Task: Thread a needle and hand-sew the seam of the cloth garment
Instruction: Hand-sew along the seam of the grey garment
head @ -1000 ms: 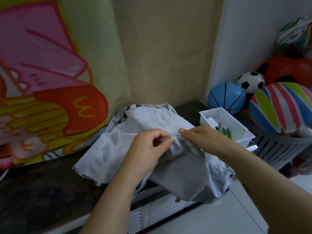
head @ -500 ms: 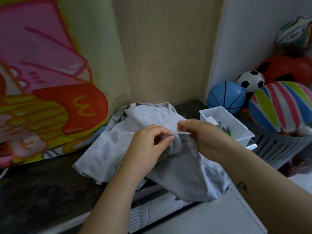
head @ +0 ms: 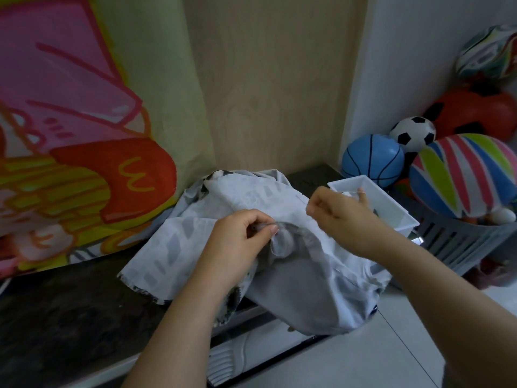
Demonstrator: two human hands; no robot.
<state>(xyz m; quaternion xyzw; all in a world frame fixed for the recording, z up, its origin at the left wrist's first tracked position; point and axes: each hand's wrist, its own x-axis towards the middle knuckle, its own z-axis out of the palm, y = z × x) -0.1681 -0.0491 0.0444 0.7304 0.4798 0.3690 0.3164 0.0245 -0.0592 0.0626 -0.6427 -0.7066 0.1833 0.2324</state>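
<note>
On the dark counter (head: pixel 70 317) the grey cloth (head: pixel 190 239) is laid, and a fold of it is pinched by the left hand (head: pixel 240 242). A white thread (head: pixel 359 193) is held in the curled right hand (head: pixel 338 217) (needle not discernible).

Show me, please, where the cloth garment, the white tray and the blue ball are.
cloth garment (head: pixel 293 278), head view, plain grey fold.
white tray (head: pixel 391 203), head view, right wall.
blue ball (head: pixel 373 159), head view, middle.

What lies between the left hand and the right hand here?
Head view: only the grey garment, a bunched fold pinched by the left hand, then smoother cloth toward the right hand. Nothing else is discernible across that gap.
</note>
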